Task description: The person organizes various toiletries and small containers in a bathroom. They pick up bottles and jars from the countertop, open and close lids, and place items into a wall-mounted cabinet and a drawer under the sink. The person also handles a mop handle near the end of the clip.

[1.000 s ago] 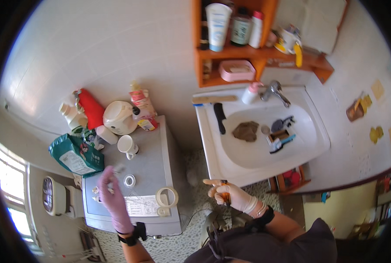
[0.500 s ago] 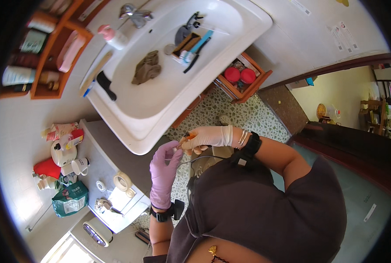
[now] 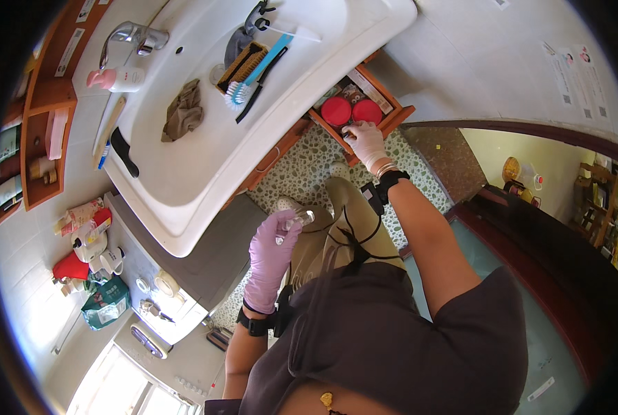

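Note:
My left hand (image 3: 273,242), in a pale purple glove, is closed around a small clear see-through object (image 3: 299,219), perhaps a little bottle; its exact kind does not show. Out at the pulled-open orange-brown drawer (image 3: 396,122) is my right hand (image 3: 366,140), in a whitish glove. Its fingers are bent together at the drawer's front edge, with something dark at the fingertips that I cannot make out. Beside those fingers two round red lids (image 3: 336,111) sit in the drawer, among small items and a long pale box.
The white sink (image 3: 205,162) holds a brown cloth (image 3: 184,112), a blue-handled brush (image 3: 259,67), a wooden brush and a dark tool. A faucet (image 3: 132,36) and a pink-topped pump bottle (image 3: 116,79) stand behind. A grey counter (image 3: 177,238) with packages lies left.
My hands have parted. The right has reached forward and right to the drawer, and the orange thing at its fingers no longer shows. The left now shows the clear object. My view has shifted.

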Demonstrator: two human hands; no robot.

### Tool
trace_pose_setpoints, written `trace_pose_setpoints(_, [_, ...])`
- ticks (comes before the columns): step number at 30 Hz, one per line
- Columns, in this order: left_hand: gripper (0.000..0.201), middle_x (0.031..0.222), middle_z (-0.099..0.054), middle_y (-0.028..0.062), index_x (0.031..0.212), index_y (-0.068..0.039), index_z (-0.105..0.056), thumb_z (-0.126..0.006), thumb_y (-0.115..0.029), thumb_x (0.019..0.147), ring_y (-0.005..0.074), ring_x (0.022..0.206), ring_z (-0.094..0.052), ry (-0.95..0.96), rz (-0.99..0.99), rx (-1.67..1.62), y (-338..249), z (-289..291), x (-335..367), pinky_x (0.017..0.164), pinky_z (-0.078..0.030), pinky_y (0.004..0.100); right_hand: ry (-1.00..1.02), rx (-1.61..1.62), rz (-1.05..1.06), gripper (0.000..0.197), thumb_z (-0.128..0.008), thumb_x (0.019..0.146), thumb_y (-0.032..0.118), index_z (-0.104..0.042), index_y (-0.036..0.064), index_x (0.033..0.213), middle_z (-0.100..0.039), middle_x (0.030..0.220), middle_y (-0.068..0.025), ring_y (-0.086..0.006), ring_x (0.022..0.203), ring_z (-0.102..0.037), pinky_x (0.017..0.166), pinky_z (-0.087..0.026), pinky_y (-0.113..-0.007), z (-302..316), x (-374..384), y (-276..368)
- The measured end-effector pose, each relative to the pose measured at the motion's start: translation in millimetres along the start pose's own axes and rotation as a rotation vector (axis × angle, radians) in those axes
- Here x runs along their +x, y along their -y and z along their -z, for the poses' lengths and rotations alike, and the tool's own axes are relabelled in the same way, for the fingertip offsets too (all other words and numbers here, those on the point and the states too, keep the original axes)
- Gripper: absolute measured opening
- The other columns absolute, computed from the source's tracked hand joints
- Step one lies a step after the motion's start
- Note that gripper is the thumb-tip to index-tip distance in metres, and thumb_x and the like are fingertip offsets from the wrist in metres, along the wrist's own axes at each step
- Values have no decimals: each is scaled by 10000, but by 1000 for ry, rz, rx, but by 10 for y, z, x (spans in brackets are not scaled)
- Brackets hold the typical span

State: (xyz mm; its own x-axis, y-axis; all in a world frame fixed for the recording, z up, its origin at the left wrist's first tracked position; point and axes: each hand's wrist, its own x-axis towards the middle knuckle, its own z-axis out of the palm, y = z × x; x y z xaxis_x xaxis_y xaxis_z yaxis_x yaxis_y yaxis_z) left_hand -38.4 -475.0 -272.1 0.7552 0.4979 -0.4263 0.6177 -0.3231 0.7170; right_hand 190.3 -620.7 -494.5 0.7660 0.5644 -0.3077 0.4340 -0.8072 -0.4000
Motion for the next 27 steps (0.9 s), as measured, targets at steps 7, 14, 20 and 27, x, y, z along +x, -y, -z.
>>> trace_pose_setpoints(7, [270,871,-669,65,1085,-45,-656,-732,-164,855,131,726,-618,-16,42,66,-29,-144,-11,684,-507,283,100,-216,189,489,-615,911,409,-551,102,1286,-651,1049,-113,-280,953,-639,790,-535,-380,-256,77,-260])
trace_pose_setpoints(14, [241,848,-666,27,1056,-75,-678,-744,-183,850,111,719,-607,-28,106,40,-104,-284,189,688,-495,264,274,-247,292,187,-600,907,142,-653,56,1065,-675,1042,-99,-280,925,-670,746,-582,-376,-281,210,-292])
trace_pose_setpoints(20, [249,834,-658,-2,1053,-75,-680,-747,-210,855,81,728,-597,-37,90,4,-155,-331,328,687,-483,247,404,-304,158,247,-613,875,53,-633,55,1121,-675,1033,-97,-286,946,-664,751,-589,-372,-249,363,-234])
trace_pose_setpoints(27, [283,883,-668,40,1076,-68,-680,-749,-215,844,110,747,-621,-5,120,39,-141,-408,522,691,-494,259,188,119,52,346,-552,938,204,-576,126,1273,-674,1006,-93,-310,985,-639,794,-553,-383,50,199,-111])
